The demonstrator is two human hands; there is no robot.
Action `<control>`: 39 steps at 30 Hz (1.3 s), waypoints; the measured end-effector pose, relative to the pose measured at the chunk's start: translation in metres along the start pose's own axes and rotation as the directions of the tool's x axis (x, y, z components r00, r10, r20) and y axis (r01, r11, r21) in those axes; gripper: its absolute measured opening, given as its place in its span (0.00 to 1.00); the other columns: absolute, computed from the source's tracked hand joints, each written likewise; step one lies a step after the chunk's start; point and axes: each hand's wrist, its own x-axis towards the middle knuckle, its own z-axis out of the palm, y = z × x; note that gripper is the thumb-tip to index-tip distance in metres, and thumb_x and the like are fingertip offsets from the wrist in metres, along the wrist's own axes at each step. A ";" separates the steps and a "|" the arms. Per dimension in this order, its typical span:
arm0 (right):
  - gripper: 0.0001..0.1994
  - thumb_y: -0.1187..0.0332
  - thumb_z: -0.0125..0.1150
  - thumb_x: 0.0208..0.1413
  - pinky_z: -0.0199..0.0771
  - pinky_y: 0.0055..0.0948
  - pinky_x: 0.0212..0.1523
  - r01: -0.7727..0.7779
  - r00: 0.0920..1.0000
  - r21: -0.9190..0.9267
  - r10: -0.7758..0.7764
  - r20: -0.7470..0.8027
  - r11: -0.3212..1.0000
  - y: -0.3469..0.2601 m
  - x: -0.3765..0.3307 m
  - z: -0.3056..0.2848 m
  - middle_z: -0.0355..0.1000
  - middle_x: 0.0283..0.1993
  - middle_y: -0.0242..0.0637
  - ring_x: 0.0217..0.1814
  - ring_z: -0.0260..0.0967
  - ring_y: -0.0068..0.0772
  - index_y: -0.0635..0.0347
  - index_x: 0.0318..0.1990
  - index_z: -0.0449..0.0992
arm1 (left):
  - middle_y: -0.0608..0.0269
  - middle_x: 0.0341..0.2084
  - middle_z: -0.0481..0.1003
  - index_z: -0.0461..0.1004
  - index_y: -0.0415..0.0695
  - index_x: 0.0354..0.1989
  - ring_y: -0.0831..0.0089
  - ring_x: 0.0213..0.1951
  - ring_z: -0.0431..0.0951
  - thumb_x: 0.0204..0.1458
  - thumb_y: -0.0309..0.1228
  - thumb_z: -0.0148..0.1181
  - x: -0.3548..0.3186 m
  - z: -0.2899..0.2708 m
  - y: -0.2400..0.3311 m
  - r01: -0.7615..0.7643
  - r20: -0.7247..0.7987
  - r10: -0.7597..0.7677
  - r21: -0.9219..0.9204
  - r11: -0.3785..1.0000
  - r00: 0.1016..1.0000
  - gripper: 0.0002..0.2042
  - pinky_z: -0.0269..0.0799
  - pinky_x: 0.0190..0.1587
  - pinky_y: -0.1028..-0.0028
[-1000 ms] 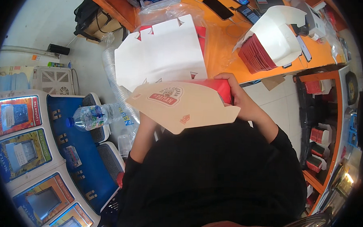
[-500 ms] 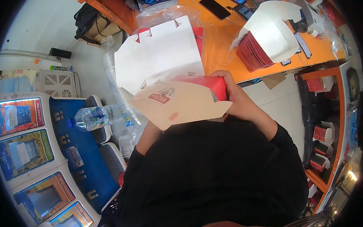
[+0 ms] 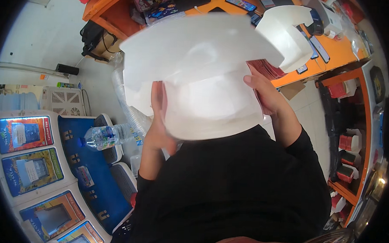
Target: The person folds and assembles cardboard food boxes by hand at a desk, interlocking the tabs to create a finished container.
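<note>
A paper food box (image 3: pixel 204 96) with its white inside facing up is held in front of my chest, blurred by motion, its wide flaps spread. My left hand (image 3: pixel 157 131) grips its left side, fingers along the outer wall. On the opposite side my right hand (image 3: pixel 270 96) holds it, thumb on the upper rim and the other fingers mostly behind the wall. Just beyond the right hand a nested stack of red food boxes (image 3: pixel 271 69) stands on the orange table, topped by a white-lined open box (image 3: pixel 287 37). Flat white box blanks (image 3: pixel 137 94) show partly behind the held box.
Several phones (image 3: pixel 320 48) lie on the orange table (image 3: pixel 301 79). At the left stand a drink dispenser (image 3: pixel 77 160), a plastic bottle (image 3: pixel 104 137) and a long sleeve of clear cups (image 3: pixel 128 104). An orange shelf (image 3: pixel 361 148) with folded boxes stands at the right.
The box has turned from its printed cream outside to its white inside and now stands opened out. My left hand has come up into view on its left side.
</note>
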 end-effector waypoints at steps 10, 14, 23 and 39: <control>0.85 0.23 0.69 0.06 0.34 0.37 0.72 0.562 0.820 -0.542 -0.334 0.465 0.624 -0.023 -0.022 -0.037 0.35 0.72 0.57 0.76 0.33 0.45 0.66 0.71 0.27 | 0.47 0.72 0.27 0.14 0.43 0.69 0.59 0.73 0.32 0.36 0.49 0.75 0.048 0.023 0.022 -0.172 0.001 0.172 0.075 0.982 0.985 0.70 0.38 0.71 0.58; 0.89 0.25 0.71 0.00 0.34 0.37 0.72 0.638 0.750 -0.407 -0.407 0.521 0.654 -0.035 -0.031 -0.053 0.32 0.74 0.53 0.77 0.31 0.43 0.66 0.71 0.23 | 0.47 0.72 0.25 0.12 0.43 0.68 0.59 0.73 0.31 0.40 0.44 0.73 0.066 0.042 0.021 -0.135 0.023 0.141 -0.178 0.975 0.990 0.68 0.35 0.71 0.59; 0.63 0.36 0.68 0.43 0.34 0.38 0.73 0.495 0.828 -0.517 -0.560 0.038 0.698 -0.070 -0.062 -0.057 0.31 0.77 0.48 0.79 0.29 0.40 0.62 0.73 0.31 | 0.45 0.72 0.25 0.08 0.40 0.65 0.55 0.73 0.33 0.38 0.42 0.75 0.114 0.088 0.033 -0.045 0.197 0.048 -0.019 0.999 0.979 0.70 0.34 0.70 0.60; 0.37 0.34 0.62 0.42 0.60 0.38 0.50 -0.067 0.671 -0.940 -0.712 0.206 -0.336 -0.127 -0.084 -0.042 0.69 0.52 0.46 0.51 0.66 0.48 0.50 0.54 0.75 | 0.48 0.50 0.61 0.39 0.33 0.64 0.50 0.48 0.67 0.33 0.49 0.76 0.225 0.225 0.028 -0.442 -0.157 0.557 0.452 0.775 0.816 0.58 0.59 0.51 0.53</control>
